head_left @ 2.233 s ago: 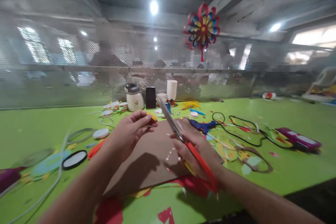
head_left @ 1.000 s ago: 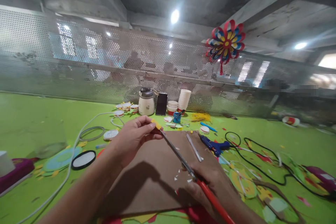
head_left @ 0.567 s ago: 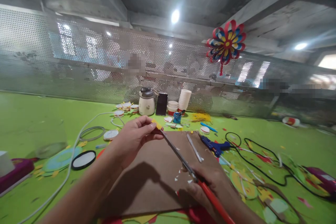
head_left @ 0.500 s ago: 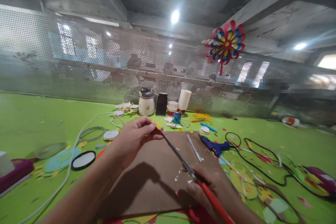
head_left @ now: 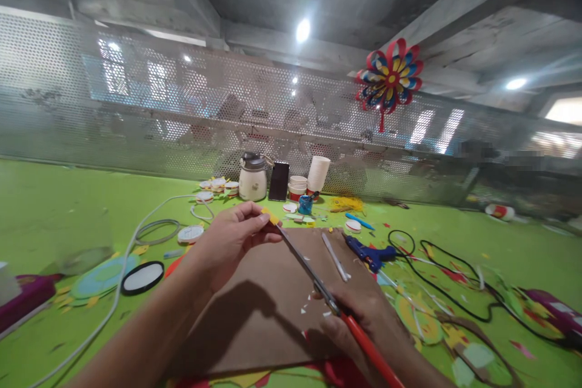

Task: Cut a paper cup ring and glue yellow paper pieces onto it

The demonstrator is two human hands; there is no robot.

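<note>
Pinched between the thumb and fingers of my left hand is a small yellow paper piece. My right hand is closed around the red handles of a pair of scissors. Their long metal blades point up and left, with the tips at the yellow piece's lower edge. Both hands are above a brown cardboard sheet, which carries their shadow. Small white scraps and a white pen-like tool lie on the cardboard.
A blue glue gun rests at the cardboard's right edge, its black cord looping right. Behind stand a white jug, a phone, paper cups and a blue pot. Paper scraps and a white cable lie around.
The whole view has shifted very slightly. Both hands, the scissors and the yellow paper piece keep nearly the same positions.
</note>
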